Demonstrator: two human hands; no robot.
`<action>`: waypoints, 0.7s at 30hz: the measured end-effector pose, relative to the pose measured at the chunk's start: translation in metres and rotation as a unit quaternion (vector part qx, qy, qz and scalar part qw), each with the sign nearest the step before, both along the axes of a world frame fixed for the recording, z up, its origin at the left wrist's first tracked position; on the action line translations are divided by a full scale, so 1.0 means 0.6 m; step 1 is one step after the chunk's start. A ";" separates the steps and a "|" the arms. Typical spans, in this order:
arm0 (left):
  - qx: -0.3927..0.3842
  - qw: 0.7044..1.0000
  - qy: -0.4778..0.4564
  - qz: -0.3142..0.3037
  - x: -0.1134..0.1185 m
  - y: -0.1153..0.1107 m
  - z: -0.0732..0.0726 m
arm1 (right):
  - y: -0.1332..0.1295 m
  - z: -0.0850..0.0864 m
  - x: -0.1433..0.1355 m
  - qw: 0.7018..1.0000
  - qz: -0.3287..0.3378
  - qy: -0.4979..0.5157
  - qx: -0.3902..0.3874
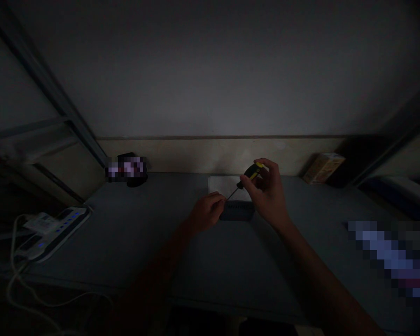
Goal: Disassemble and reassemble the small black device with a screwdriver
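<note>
My right hand (269,193) is closed around the black and yellow handle of a screwdriver (250,175). The thin shaft slants down to the left, and its tip meets the fingertips of my left hand (208,211). Those fingers are pinched together at the tip; whether they hold a small part there is too dark to see. Just below the shaft sits a dark box-shaped device (236,213) with a row of slots along its top. My left fingers are at its left corner. White paper (221,185) lies behind the device, partly covered by my hands.
A white power strip (61,233) with blue lights and cables lies at the left. A dark object with a blurred-out front (128,169) stands at the back left. A small carton (322,168) leans at the back right. A pixelated item (388,254) lies on the right.
</note>
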State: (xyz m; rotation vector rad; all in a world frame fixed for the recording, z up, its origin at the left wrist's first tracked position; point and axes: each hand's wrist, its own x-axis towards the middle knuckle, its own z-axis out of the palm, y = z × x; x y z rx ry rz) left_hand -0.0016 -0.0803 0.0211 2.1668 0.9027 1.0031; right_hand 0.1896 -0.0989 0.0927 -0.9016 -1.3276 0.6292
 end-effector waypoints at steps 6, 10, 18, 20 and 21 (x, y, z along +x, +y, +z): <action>0.008 1.000 -0.002 -0.004 -0.001 0.002 -0.003 | 0.007 -0.011 0.004 1.000 -0.014 0.005 -0.002; 0.005 1.000 -0.003 -0.007 -0.002 0.001 -0.001 | 0.009 -0.014 0.005 1.000 -0.025 0.006 0.001; 0.002 1.000 -0.006 -0.008 -0.001 0.003 -0.005 | 0.001 -0.011 0.005 0.999 0.032 -0.020 0.004; 0.001 1.000 -0.005 -0.010 -0.001 0.003 -0.005 | -0.001 -0.013 0.007 0.998 0.061 -0.019 0.009; 0.001 1.000 -0.004 -0.012 -0.001 0.003 -0.005 | -0.001 -0.014 0.008 0.997 0.077 -0.019 0.012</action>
